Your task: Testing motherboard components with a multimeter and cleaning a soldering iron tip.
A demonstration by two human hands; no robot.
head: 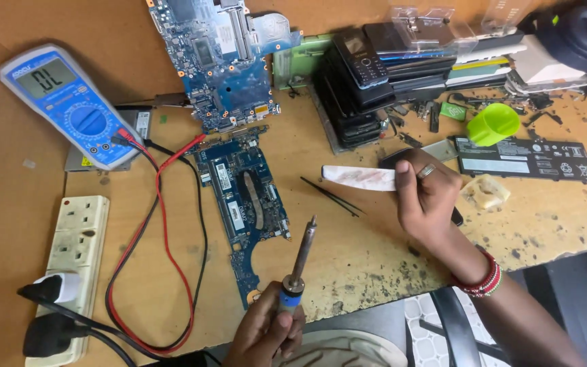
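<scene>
My left hand (265, 333) grips a soldering iron (299, 261) by its blue-banded handle, tip pointing up and away, just right of a blue circuit board (244, 204) lying flat on the wooden bench. My right hand (426, 197), with a ring and red beaded bracelet, holds a flat white stained strip (358, 177) that sticks out to the left over the bench. Black tweezers (331, 196) lie between the strip and the board.
A blue multimeter (66, 102) with red and black leads sits at the left, above a white power strip (76, 258). A larger blue board (222, 58) lies at the back, beside stacked phones (361, 81), a green cup (494, 124) and a black battery (524, 158).
</scene>
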